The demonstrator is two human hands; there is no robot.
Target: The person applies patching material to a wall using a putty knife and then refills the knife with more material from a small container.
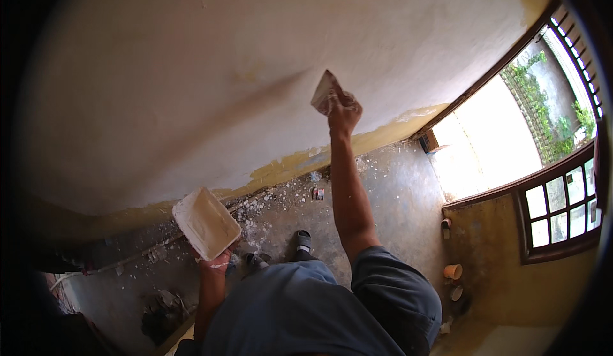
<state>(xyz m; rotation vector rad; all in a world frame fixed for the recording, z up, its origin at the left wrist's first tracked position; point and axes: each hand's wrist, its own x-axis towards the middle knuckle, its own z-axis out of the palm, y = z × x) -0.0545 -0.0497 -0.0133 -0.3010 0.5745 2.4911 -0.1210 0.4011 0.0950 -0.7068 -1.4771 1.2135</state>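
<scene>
My right hand (345, 116), smeared white, is stretched up at the wall with its fingers wrapped around a putty knife (325, 93). The wide triangular blade is coated with pale filler and lies close to the wall (191, 56); whether it touches I cannot tell. White filler covers most of that wall, with bare yellow paint along its lower edge. Low on the left, my left hand (216, 264) grips the near end of a shallow rectangular tub (205, 223). Whitish filler coats the tub's inside.
White crumbs litter the grey floor (408, 190) along the wall's foot, near a small red packet (318, 193). A bright doorway (491, 142) and a paned window (565, 206) are at right. An orange pot (453, 271) stands below the window. Dark rags (165, 314) lie lower left.
</scene>
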